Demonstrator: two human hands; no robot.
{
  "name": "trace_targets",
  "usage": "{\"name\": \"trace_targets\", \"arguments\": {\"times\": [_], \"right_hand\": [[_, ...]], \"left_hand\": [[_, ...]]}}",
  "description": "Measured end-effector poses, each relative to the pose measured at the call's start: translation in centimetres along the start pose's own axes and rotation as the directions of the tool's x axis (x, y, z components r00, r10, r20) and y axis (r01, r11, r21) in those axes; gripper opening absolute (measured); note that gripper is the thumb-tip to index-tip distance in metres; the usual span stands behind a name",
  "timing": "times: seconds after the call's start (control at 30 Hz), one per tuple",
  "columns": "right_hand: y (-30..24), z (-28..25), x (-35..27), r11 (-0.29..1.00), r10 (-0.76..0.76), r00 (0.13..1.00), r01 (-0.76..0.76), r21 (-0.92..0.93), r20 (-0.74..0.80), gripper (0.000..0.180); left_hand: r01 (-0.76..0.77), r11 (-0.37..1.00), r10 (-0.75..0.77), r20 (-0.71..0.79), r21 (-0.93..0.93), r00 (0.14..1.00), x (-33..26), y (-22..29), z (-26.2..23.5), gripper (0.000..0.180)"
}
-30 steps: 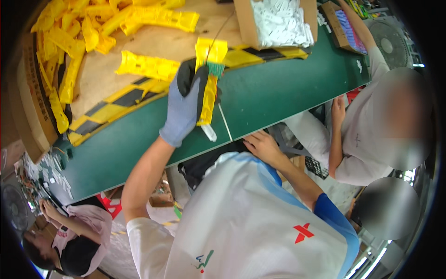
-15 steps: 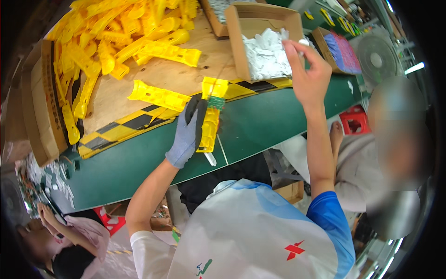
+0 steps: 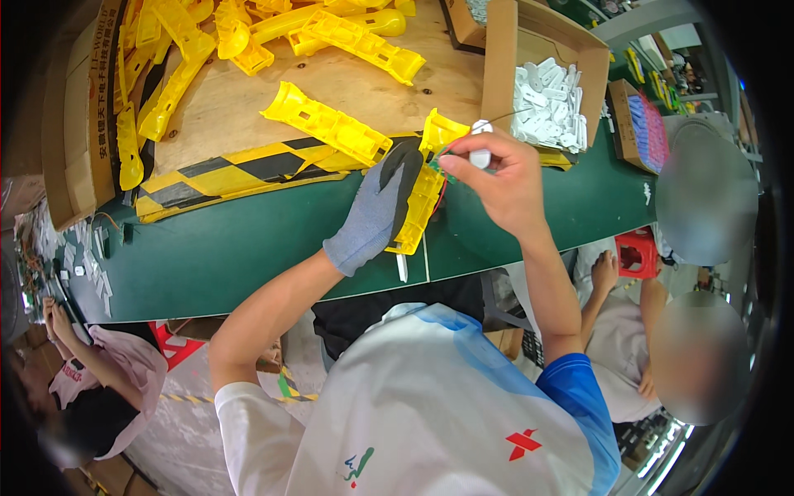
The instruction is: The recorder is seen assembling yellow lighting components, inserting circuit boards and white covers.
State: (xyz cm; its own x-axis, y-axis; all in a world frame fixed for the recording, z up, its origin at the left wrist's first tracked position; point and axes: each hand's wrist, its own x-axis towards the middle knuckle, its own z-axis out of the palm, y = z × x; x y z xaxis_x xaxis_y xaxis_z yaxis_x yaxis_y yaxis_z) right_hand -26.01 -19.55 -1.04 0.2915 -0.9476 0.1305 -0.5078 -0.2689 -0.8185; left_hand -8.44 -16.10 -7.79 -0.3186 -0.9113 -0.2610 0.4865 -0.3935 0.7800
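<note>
My left hand [image 3: 374, 207], in a grey-blue glove with dark fingers, is closed around a long yellow plastic shell [image 3: 420, 211]. The shell stands tilted at the bench edge, its hollow ribbed side showing. A small green circuit board [image 3: 435, 164] sits at its upper part, with a red wire beside it. Bare and pinched, my right hand [image 3: 511, 183] is right at that board. A white plastic piece [image 3: 480, 158] shows at its fingers; what the fingertips touch is partly hidden. Another yellow shell [image 3: 322, 122] lies just beyond my left hand.
Many yellow shells [image 3: 364, 45] are piled on a wooden board [image 3: 215, 124] edged with striped tape. A cardboard box [image 3: 499, 66] of white pieces stands far right, beside a box of purple and pink items [image 3: 641, 132]. People sit at both sides.
My right hand has come back from the box of white pieces to the yellow shell, bringing a white piece. My left hand keeps its grip. The whole view has shifted.
</note>
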Motion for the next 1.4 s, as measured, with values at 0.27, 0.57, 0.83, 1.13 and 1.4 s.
{"name": "trace_targets", "arguments": {"times": [0.27, 0.57, 0.83, 1.13, 1.4], "right_hand": [[0.3, 0.7, 0.4, 0.989, 0.007, 1.000, -0.006, 0.150, -0.003, 0.015], [0.2, 0.7, 0.5, 0.992, 0.066, 0.998, -0.066, 0.103, 0.010, 0.015], [1.1, 1.2, 0.4, 0.986, 0.053, 0.998, -0.045, 0.158, -0.046, 0.015], [1.0, 0.5, 0.0, 0.997, 0.006, 0.997, 0.000, 0.081, -0.072, 0.022], [-1.3, -2.3, -0.7, 0.908, 0.129, 0.990, -0.096, 0.408, -0.054, 0.039]], "left_hand": [[0.038, 0.999, -0.037, 0.027, -0.023, 0.999, -0.4, 1.3, 0.1, 0.040], [0.030, 0.999, -0.030, 0.009, 0.043, 0.999, -0.2, 1.4, 0.1, 0.039], [0.042, 0.999, -0.042, 0.019, 0.033, 0.999, -0.2, 1.0, 0.2, 0.037], [-0.226, 0.870, 0.244, 0.016, 0.439, 0.970, 0.5, -0.3, -0.5, 0.033], [-0.136, 0.884, 0.174, -0.044, 0.447, 0.984, 0.6, -0.3, -0.3, 0.034]]}}
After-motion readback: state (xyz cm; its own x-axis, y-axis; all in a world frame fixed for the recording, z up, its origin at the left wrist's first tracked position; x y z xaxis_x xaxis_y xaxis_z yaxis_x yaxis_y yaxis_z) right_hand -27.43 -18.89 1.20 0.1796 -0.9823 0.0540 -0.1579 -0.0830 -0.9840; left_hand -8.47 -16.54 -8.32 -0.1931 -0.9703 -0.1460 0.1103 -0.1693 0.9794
